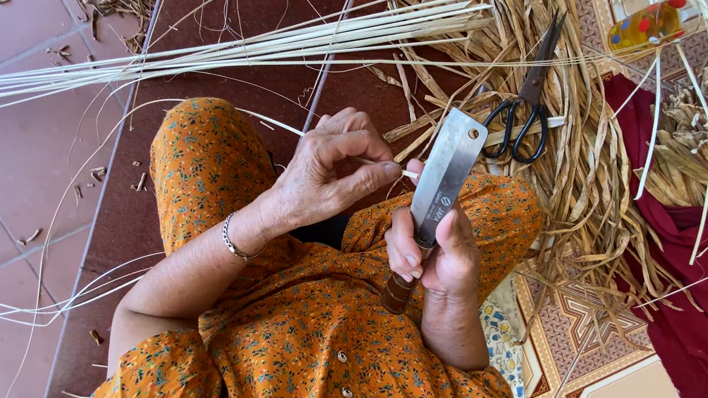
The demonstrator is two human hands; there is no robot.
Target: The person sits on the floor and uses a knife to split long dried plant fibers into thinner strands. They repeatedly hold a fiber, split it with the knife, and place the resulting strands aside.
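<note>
**Strip meets blade at the flat steel**

Where the pale cane strip runs in from the left, its long axis lies crosswise to the upright knife. The left hand pinches the strip's end just beside the blade; the right hand is clenched on the handle, above the lap. Scissors lie beyond on the straw.

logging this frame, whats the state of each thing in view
knife: upright, blade up, gripped by the handle in right hand
strip: thin, pinched in left hand, end against the blade
scissors: shut, lying on straw
cloth: red, crumpled on the floor
</note>
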